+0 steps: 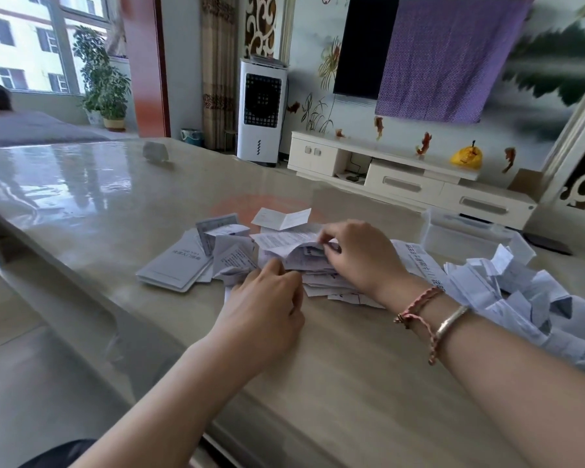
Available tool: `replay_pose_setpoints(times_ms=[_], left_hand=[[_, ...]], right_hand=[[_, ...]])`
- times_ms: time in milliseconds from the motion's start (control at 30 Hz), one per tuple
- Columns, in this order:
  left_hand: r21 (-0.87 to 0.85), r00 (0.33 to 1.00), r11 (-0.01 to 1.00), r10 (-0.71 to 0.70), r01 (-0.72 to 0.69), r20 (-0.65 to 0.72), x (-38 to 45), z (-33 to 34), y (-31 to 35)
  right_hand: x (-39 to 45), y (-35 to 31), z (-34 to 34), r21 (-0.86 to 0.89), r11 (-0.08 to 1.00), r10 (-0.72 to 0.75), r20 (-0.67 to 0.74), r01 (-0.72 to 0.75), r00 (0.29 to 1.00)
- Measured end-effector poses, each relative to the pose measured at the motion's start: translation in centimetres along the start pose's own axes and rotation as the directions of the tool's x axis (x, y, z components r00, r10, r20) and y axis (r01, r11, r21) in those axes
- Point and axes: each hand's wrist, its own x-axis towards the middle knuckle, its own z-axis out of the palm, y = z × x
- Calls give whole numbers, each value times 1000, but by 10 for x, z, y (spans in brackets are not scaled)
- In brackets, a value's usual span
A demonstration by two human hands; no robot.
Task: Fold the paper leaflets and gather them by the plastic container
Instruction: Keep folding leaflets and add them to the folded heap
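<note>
Several folded leaflets [196, 255] lay stacked; many unfolded leaflets [507, 292] remained.
My right hand [358, 258] pinched a leaflet [298, 246]; my left hand [267, 305] gripped its edge, well short of the plastic container [466, 234].

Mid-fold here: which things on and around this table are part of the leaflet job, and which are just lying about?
Job: leaflet being folded in both hands, left and right; folded booklets; loose leaflet heap; plastic container.

Lying about: small white object far across the table; air cooler; yellow bag.
</note>
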Motion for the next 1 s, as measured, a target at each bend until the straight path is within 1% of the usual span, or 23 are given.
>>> replay_pose_setpoints(times_ms=[67, 133, 200, 300, 400, 467, 533, 600, 667, 767, 867, 933, 1000], left_hand=[[-5, 1000, 1000, -6, 6, -4, 0, 1, 0], [1, 999, 1000, -8, 8, -46, 0, 3, 1], [-13, 996, 1000, -22, 21, -88, 1, 5, 5], [-23, 993, 998, -67, 65, -96, 3, 6, 11], [-45, 986, 994, -107, 102, -126, 7, 7, 18], [-65, 981, 995, -88, 77, -175, 9, 9, 23], [-130, 970, 991, -49, 18, -237, 12, 11, 25], [-188, 965, 981, -12, -38, -262, 17, 14, 25], [-208, 971, 974, 34, -85, -237, 22, 18, 21], [-282, 971, 943, 119, -176, -207, 26, 25, 17], [-348, 966, 909, 169, -230, -195, 27, 28, 18], [-403, 974, 890, 161, -212, -158, 26, 27, 19], [-494, 992, 860, 106, -125, -66, 23, 27, 19]], right_hand=[[-12, 5, -10, 51, 997, 61, -55, -58, 997], [-28, 13, -21, 105, 988, 125, -87, -116, 988], [-43, 25, -31, 166, 972, 182, -94, -165, 979], [-61, 42, -37, 264, 939, 256, -100, -223, 961], [-77, 55, -38, 357, 901, 300, -98, -248, 949], [-83, 62, -37, 403, 879, 315, -87, -256, 945], [-86, 67, -37, 433, 859, 335, -73, -273, 939], [-88, 69, -40, 480, 833, 342, -54, -276, 938], [-88, 68, -44, 526, 801, 354, -32, -286, 935], [-88, 73, -45, 552, 755, 418, 10, -354, 908], [-88, 78, -48, 556, 719, 458, 72, -417, 886], [-90, 77, -49, 529, 735, 436, 111, -425, 893], [-90, 71, -52, 527, 752, 402, 110, -397, 909]])
